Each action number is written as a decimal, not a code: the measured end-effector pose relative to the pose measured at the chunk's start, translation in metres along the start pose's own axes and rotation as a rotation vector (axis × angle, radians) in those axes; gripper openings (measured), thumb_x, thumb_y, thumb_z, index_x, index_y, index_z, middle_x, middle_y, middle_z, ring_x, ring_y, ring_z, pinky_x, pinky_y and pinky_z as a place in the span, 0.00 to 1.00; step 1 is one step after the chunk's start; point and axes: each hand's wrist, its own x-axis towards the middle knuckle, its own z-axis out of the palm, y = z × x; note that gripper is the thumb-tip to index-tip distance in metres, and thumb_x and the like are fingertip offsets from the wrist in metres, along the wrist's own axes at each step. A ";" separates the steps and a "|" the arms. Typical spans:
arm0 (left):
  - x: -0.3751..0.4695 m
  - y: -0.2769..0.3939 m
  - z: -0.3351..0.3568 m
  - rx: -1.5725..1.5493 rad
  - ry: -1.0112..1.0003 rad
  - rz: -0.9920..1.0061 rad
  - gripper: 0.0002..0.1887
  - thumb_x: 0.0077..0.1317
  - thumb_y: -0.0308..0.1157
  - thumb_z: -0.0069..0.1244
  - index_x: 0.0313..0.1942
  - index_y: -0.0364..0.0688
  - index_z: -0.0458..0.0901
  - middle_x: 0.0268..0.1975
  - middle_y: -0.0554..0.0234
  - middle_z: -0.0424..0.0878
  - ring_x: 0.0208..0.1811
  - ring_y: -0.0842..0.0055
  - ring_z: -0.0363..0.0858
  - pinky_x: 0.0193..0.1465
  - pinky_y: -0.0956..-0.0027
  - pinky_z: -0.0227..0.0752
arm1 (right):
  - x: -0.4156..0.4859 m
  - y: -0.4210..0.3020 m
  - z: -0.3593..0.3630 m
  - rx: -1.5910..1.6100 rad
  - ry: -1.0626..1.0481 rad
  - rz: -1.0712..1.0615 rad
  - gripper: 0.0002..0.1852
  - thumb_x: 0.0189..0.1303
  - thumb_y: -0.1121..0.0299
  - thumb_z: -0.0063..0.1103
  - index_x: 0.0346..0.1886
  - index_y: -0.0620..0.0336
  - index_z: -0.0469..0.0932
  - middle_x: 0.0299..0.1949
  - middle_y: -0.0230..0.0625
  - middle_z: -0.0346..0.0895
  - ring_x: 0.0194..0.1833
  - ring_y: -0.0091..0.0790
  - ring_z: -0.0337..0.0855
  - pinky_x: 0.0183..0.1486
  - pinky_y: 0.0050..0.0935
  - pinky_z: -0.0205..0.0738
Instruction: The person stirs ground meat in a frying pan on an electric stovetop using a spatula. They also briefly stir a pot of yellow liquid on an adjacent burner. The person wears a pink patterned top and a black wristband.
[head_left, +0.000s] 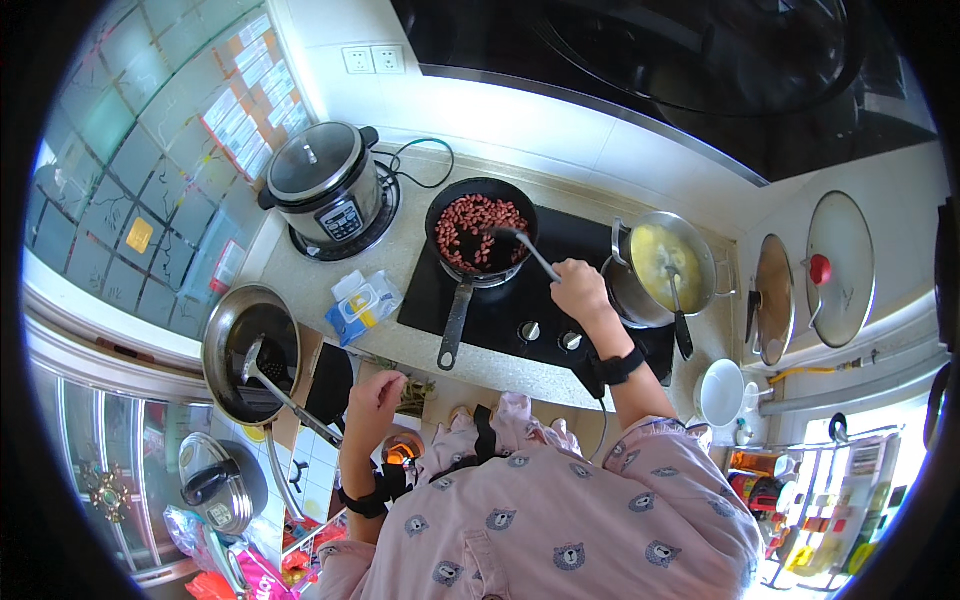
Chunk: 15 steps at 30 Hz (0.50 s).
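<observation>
My right hand (581, 291) grips the handle of a spatula (536, 255) whose head dips into a black frying pan (455, 330). Red-skinned peanuts (470, 217) lie across the pan's floor, thickest toward its back and left. This pan sits on the left burner of a black glass cooktop (487, 319), its handle jutting over the front edge. My left hand (375, 401) hangs before the counter with its fingers curled, and nothing shows in it. Closest to it is the handle of a slotted turner (281, 394) resting in a steel wok (212, 375).
On the right burner stands a steel pot (626, 289) of yellowish liquid with a ladle (675, 289) in it. An electric pressure cooker (330, 187) and a wipes packet (364, 304) are at left. A white bowl (720, 391) sits right; lids (840, 277) hang on the wall.
</observation>
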 end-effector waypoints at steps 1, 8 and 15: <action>-0.002 -0.001 -0.002 0.006 -0.001 -0.022 0.05 0.66 0.24 0.50 0.37 0.31 0.81 0.24 0.64 0.78 0.24 0.85 0.74 0.29 0.78 0.67 | 0.005 0.000 0.003 0.027 0.065 -0.006 0.10 0.54 0.72 0.51 0.37 0.59 0.82 0.39 0.50 0.82 0.41 0.52 0.84 0.45 0.43 0.80; -0.010 -0.005 -0.008 0.020 0.025 -0.066 0.05 0.64 0.25 0.52 0.37 0.33 0.81 0.24 0.58 0.78 0.23 0.78 0.75 0.28 0.74 0.67 | 0.057 -0.008 0.022 0.061 0.111 0.080 0.12 0.53 0.69 0.57 0.41 0.59 0.82 0.38 0.48 0.82 0.44 0.52 0.83 0.49 0.44 0.78; -0.011 -0.001 -0.009 0.014 0.028 -0.085 0.06 0.66 0.26 0.51 0.37 0.31 0.81 0.23 0.63 0.77 0.24 0.84 0.73 0.28 0.77 0.66 | 0.079 -0.043 0.054 0.063 0.039 0.024 0.09 0.54 0.71 0.54 0.38 0.59 0.80 0.38 0.51 0.82 0.43 0.52 0.83 0.49 0.43 0.78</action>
